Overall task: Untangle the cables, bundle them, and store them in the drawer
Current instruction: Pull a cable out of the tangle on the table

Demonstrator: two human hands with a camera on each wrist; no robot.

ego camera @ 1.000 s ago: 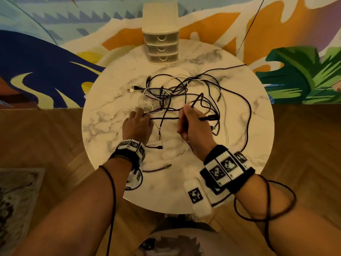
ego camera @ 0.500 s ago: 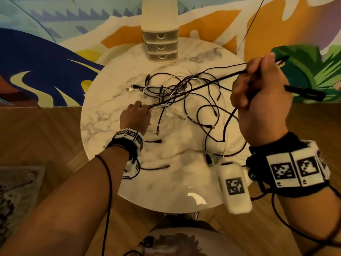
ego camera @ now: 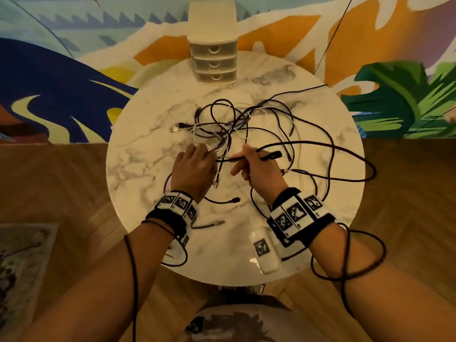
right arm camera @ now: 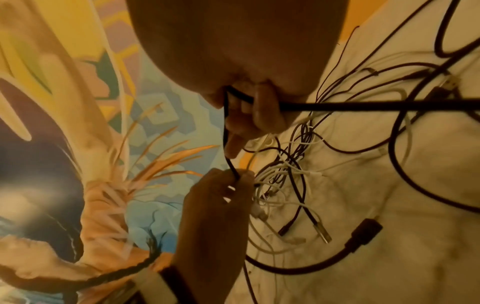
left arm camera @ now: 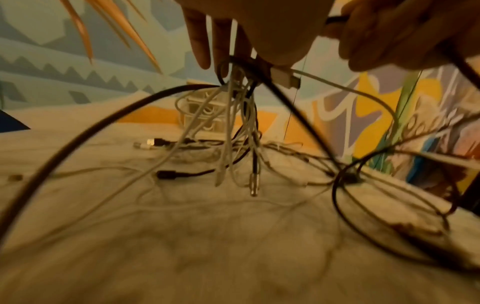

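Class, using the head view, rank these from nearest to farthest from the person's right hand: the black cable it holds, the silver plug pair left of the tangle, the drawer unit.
1. Black cable: held in the right hand.
2. Silver plug pair: on the table, left of the tangle.
3. Drawer unit: at the table's far edge.

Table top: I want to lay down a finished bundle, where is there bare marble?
Bare marble lies along the left rim of the table, left of the left hand, and beside the drawer unit. The centre and right are crowded with tangled cables; the right hand grips one.
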